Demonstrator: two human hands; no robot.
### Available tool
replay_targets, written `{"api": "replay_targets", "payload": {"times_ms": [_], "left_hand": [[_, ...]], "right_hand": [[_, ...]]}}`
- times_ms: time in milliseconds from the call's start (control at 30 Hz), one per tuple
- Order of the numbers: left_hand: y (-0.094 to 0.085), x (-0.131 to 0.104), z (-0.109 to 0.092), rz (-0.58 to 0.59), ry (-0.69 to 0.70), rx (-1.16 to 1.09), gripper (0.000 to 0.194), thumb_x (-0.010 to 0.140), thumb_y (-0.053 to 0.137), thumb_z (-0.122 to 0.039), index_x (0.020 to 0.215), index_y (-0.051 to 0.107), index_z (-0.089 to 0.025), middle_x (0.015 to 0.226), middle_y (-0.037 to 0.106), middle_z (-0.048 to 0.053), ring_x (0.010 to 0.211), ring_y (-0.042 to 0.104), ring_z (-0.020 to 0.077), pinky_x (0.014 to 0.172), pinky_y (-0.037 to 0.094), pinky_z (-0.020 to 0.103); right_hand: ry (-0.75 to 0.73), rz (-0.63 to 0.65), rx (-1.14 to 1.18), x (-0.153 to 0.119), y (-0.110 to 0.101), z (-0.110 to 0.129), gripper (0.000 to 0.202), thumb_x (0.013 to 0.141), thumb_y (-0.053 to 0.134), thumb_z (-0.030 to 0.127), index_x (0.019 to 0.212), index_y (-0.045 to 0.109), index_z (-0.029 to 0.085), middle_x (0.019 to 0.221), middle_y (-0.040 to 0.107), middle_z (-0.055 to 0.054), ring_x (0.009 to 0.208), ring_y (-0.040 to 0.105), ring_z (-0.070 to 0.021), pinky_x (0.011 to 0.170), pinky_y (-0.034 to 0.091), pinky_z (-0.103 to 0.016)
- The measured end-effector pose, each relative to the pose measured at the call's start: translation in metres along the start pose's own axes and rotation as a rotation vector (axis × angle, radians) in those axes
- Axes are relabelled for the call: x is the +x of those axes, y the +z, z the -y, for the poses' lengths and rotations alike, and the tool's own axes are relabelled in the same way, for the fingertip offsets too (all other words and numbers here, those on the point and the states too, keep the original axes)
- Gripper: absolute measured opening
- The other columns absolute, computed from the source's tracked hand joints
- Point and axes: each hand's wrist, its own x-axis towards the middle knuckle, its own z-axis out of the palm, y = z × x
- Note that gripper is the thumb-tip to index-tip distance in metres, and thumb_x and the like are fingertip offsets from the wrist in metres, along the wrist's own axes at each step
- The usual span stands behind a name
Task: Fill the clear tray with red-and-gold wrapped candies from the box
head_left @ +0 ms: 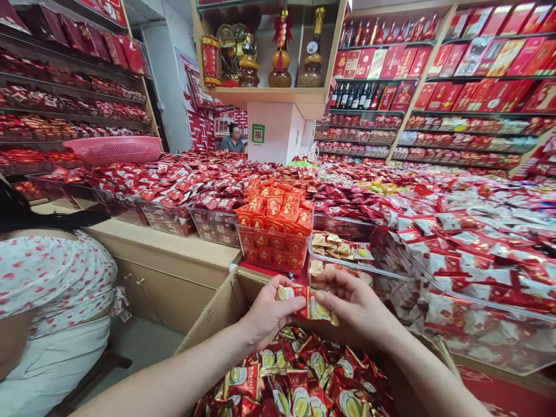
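Note:
Over an open cardboard box (pixel 212 315), my two hands are close together at chest height. My left hand (pixel 264 318) pinches a small red and gold candy packet (pixel 299 300) between thumb and fingers. In my right hand (pixel 358 304), thumb and fingertips close on another such packet (pixel 320 311), printed with a durian, its edge against the first one. Below, the box holds many loose packets (pixel 302 399) of the same kind. Just beyond my right hand, similar gold packets (pixel 336 246) lie in a clear plastic bin (pixel 386 271).
A clear bin of orange-red packets (pixel 273 217) stands ahead, with more bins of red sweets (pixel 460 249) to the right. At left sits a person in a patterned top (pixel 56 284). A pink basket (pixel 117 150) rests behind; another person (pixel 233 142) is farther back.

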Motion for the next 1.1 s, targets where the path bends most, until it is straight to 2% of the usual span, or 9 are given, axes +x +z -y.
{"api": "replay_targets", "payload": {"times_ms": [133,267,400,600,700,833,967,1033,1100], "left_hand": [[-0.007,0.002,-0.002,-0.054,-0.043,0.008,0.028,0.059,0.058,-0.007,0.076,0.039,-0.019,0.070,0.056,-0.004,0.055,0.055,0.0081,0.054,0.043,0.021],[-0.009,0.003,0.001,0.100,-0.183,0.229,0.040,0.059,0.061,-0.012,0.096,0.046,-0.018,0.072,0.057,0.000,0.057,0.058,0.0129,0.048,0.042,0.021],[-0.001,-0.001,0.007,0.147,-0.140,0.338,0.037,0.069,0.057,-0.034,0.101,0.050,-0.016,0.076,0.059,0.003,0.056,0.055,0.0116,0.053,0.044,0.025],[0.002,-0.003,0.004,0.132,0.054,0.777,0.025,0.071,0.053,-0.034,0.085,0.061,-0.014,0.073,0.058,0.000,0.065,0.050,0.0115,0.064,0.039,0.023],[-0.002,-0.003,0.004,0.138,0.085,0.916,0.025,0.071,0.052,-0.037,0.080,0.059,-0.015,0.068,0.055,-0.002,0.063,0.048,0.0111,0.062,0.038,0.022],[-0.008,0.001,0.009,0.083,0.088,0.877,0.027,0.072,0.048,-0.042,0.075,0.052,-0.015,0.065,0.053,-0.002,0.056,0.044,0.0088,0.055,0.035,0.020],[-0.012,0.006,0.011,0.021,0.075,0.802,0.030,0.072,0.046,-0.045,0.069,0.047,-0.015,0.057,0.048,-0.004,0.049,0.038,0.0070,0.051,0.032,0.019],[-0.013,0.007,0.012,0.019,0.070,0.799,0.030,0.072,0.047,-0.045,0.069,0.048,-0.015,0.057,0.047,-0.005,0.049,0.038,0.0068,0.051,0.032,0.019],[-0.013,0.007,0.013,0.031,0.073,0.812,0.030,0.072,0.047,-0.045,0.068,0.048,-0.015,0.058,0.048,-0.004,0.050,0.038,0.0068,0.051,0.032,0.019]], "right_hand": [[0.120,-0.126,0.169,-0.003,-0.007,-0.014,0.029,0.062,0.062,0.039,0.079,0.054,0.017,0.074,0.058,-0.003,0.067,0.054,-0.0136,0.061,0.045,-0.026],[0.139,-0.269,0.246,-0.006,-0.011,-0.020,0.031,0.061,0.064,0.038,0.081,0.051,0.017,0.080,0.057,-0.004,0.074,0.053,-0.0138,0.068,0.044,-0.027],[0.135,-0.116,0.233,-0.013,-0.001,-0.023,0.028,0.067,0.058,0.037,0.083,0.050,0.016,0.076,0.055,-0.003,0.069,0.052,-0.0125,0.064,0.044,-0.026],[-0.018,0.025,0.005,-0.020,0.010,-0.019,0.039,0.073,0.052,0.034,0.109,0.043,0.021,0.086,0.055,-0.003,0.073,0.052,-0.0126,0.061,0.043,-0.023],[-0.049,0.093,-0.202,-0.021,0.004,-0.008,0.019,0.075,0.048,0.029,0.091,0.054,0.020,0.077,0.058,-0.001,0.068,0.052,-0.0124,0.061,0.042,-0.023],[-0.167,-0.088,-0.527,-0.011,-0.030,0.022,0.010,0.075,0.046,0.026,0.079,0.054,0.020,0.075,0.060,-0.002,0.069,0.053,-0.0137,0.064,0.042,-0.024],[-0.101,-0.321,-0.949,0.021,-0.083,0.048,0.023,0.073,0.048,0.023,0.095,0.053,0.020,0.083,0.062,-0.005,0.074,0.056,-0.0179,0.065,0.041,-0.026],[0.001,-0.243,-1.191,0.040,-0.100,0.048,0.023,0.071,0.047,0.019,0.092,0.056,0.020,0.080,0.063,-0.005,0.074,0.056,-0.0194,0.064,0.039,-0.026],[0.103,-0.038,-1.367,0.056,-0.108,0.041,0.016,0.067,0.049,0.016,0.078,0.060,0.020,0.075,0.063,-0.004,0.071,0.056,-0.0196,0.060,0.037,-0.025]]}}
